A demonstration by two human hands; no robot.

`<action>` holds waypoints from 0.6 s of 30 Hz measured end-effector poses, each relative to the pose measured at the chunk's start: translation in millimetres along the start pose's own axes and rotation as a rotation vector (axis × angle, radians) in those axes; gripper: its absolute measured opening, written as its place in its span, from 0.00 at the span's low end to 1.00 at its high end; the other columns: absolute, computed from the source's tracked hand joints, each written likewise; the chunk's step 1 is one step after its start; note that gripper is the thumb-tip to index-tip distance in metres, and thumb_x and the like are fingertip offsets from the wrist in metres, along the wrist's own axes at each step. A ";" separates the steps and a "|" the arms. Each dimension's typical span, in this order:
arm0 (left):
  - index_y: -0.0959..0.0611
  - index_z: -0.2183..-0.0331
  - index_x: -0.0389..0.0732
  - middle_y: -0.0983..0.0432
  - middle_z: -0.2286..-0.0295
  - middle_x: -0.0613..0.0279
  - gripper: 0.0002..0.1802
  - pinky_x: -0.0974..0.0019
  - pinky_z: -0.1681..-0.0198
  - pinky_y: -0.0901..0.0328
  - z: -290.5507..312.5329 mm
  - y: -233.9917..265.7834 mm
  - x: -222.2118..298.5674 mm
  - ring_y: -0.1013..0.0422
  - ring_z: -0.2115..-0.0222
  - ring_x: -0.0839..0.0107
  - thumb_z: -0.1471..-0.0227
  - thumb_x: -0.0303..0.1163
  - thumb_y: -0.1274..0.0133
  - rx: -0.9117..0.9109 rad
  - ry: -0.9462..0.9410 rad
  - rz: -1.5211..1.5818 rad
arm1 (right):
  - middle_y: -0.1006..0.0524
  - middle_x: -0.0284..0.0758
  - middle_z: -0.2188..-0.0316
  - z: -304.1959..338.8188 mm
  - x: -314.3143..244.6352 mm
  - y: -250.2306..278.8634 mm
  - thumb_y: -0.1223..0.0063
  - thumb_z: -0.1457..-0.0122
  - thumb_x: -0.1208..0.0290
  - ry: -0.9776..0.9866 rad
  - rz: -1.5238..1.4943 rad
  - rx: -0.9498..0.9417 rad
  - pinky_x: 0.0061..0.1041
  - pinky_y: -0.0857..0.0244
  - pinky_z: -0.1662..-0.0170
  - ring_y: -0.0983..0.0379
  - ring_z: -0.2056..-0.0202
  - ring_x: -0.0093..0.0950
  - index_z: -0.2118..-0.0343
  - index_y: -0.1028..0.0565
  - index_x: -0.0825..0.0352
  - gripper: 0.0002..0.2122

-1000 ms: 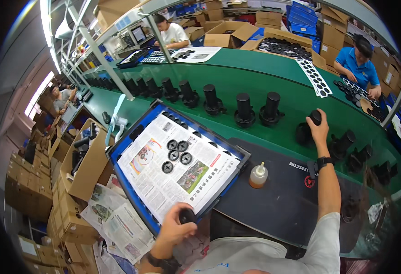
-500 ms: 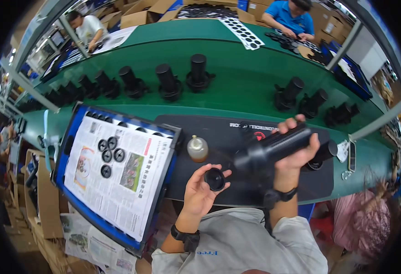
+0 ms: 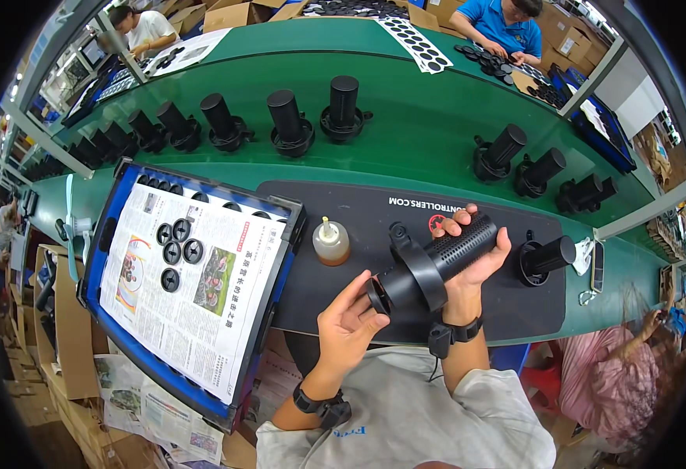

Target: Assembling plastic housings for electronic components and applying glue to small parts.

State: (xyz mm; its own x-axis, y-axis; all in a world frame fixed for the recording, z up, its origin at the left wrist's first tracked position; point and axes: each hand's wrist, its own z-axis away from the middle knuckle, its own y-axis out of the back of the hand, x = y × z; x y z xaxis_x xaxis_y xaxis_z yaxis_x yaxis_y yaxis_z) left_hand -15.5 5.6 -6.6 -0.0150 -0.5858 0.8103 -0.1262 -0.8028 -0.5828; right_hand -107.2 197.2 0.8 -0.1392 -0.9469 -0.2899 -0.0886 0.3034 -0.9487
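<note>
My right hand (image 3: 476,270) is wrapped round a black perforated cylinder with a wide collar (image 3: 421,273), held tilted over the dark mat (image 3: 507,313). The cylinder's lower end points toward my left hand (image 3: 347,324). Between the fingers and thumb of that hand is a small black round cap (image 3: 377,298), at the cylinder's end. Whether the cap is seated or only touching there, I cannot tell. A squeeze bottle (image 3: 331,242) with amber liquid stands on the mat, just beyond my left hand. Another black cylinder with a collar (image 3: 546,258) lies on the mat to the right.
A blue crate (image 3: 93,262) at left bears a newspaper (image 3: 151,313) with several black caps (image 3: 172,252). Several black cylinders (image 3: 286,117) stand along the green conveyor (image 3: 413,117). A phone (image 3: 598,266) lies at right. Two people work across the conveyor; another sits at right.
My right hand has brought the cylinder down and left, turning its end toward my left hand. The cap in my left hand has met that end. The view has shifted slightly.
</note>
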 end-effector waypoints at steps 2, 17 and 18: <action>0.38 0.43 0.28 0.34 0.49 0.48 0.37 0.63 0.49 0.34 -1.1 -0.3 0.9 0.32 0.51 0.63 0.53 0.18 0.41 0.002 -0.004 -0.032 | 0.29 0.33 0.69 0.4 1.3 0.8 0.54 0.49 0.45 0.011 0.010 -0.021 0.37 0.36 0.60 0.32 0.68 0.30 0.59 0.32 0.63 0.25; 0.30 0.49 0.29 0.25 0.58 0.54 0.28 0.63 0.56 0.28 -7.3 16.6 -23.6 0.26 0.58 0.67 0.44 0.40 0.48 -0.024 0.367 0.189 | 0.28 0.42 0.73 1.3 -4.2 -0.2 0.55 0.50 0.51 0.021 0.135 -0.389 0.41 0.32 0.61 0.27 0.71 0.39 0.63 0.33 0.69 0.22; 0.31 0.48 0.29 0.26 0.57 0.54 0.27 0.62 0.54 0.28 -6.1 23.8 -28.1 0.26 0.58 0.68 0.43 0.38 0.50 -0.045 0.388 0.199 | 0.28 0.42 0.73 1.7 -5.1 2.2 0.54 0.50 0.53 -0.012 0.158 -0.368 0.41 0.32 0.61 0.28 0.71 0.39 0.63 0.33 0.69 0.22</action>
State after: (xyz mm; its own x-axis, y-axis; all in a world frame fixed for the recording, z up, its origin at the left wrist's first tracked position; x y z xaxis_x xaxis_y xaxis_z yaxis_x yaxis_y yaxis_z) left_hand -24.1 3.6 -42.8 -0.4142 -0.6361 0.6510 -0.1263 -0.6681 -0.7332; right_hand -105.0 202.5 0.0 -0.1681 -0.8861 -0.4318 -0.4151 0.4610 -0.7843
